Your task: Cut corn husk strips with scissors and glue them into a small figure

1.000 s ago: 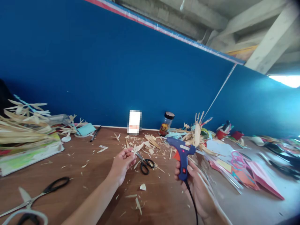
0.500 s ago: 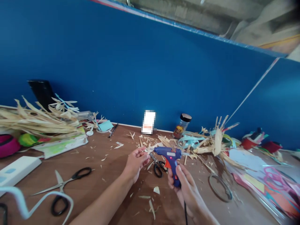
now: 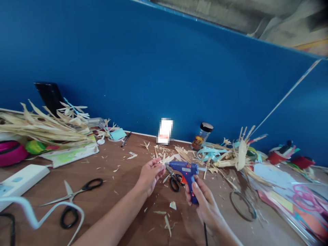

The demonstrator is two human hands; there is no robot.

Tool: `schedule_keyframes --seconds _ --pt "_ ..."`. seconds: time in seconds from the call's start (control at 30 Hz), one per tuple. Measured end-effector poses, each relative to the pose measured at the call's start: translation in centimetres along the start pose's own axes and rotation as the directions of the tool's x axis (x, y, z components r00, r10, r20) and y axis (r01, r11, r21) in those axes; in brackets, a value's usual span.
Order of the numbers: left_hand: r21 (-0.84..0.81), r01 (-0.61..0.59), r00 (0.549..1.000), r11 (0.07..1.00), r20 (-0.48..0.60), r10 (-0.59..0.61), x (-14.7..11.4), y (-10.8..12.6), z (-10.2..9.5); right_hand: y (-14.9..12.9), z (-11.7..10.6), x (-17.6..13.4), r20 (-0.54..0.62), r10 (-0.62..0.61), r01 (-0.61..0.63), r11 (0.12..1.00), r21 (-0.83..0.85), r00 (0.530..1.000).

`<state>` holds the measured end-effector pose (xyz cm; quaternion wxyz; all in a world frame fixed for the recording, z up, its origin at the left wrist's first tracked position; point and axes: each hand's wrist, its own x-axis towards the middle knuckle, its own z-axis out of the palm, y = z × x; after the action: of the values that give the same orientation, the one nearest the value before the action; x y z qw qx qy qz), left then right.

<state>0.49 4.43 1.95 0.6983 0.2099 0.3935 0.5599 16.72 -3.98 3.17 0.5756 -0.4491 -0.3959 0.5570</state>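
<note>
My right hand (image 3: 202, 196) is wrapped round the handle of a blue glue gun (image 3: 185, 168) with an orange trigger and a small red light. A clear glue stick (image 3: 202, 169) pokes out of its back end. My left hand (image 3: 151, 174) pinches a small pale piece of dried husk (image 3: 164, 160), petal-like in shape. The glue gun's nozzle points left and is right at this piece; whether it touches cannot be made out. Behind the gun lies a pair of black-handled scissors (image 3: 174, 184), partly hidden.
Larger scissors (image 3: 71, 196) lie open at left, by a white power strip (image 3: 28, 177) and cable. Dried husks (image 3: 46, 126) are heaped back left. A jar (image 3: 201, 136) stands against the blue partition (image 3: 164, 68). Tape rolls, ribbon (image 3: 208, 153) and plastic packets sit at right.
The view has shifted slightly, so the table's things appear a little further right. The glue gun's nozzle has come slightly closer to my left fingertips. Both hands keep their holds.
</note>
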Motion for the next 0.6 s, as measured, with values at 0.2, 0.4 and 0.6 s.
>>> schedule_keyframes --seconds 0.2,0.4,0.6 --pt "-0.006 -0.001 1.0 1.0 0.016 0.001 0.02 -0.11 -0.05 0.58 -0.41 0.22 0.05 -0.045 0.046 0.998 -0.035 0.998" --pt "-0.008 0.005 0.999 1.0 0.043 -0.004 0.02 -0.14 -0.12 0.65 -0.56 0.44 0.095 -0.074 0.087 0.987 -0.139 0.993" --pt "-0.013 0.017 0.999 1.0 0.032 -0.017 -0.14 0.04 0.01 0.11 -0.68 0.34 0.107 -0.083 0.11 0.955 -0.275 0.991"
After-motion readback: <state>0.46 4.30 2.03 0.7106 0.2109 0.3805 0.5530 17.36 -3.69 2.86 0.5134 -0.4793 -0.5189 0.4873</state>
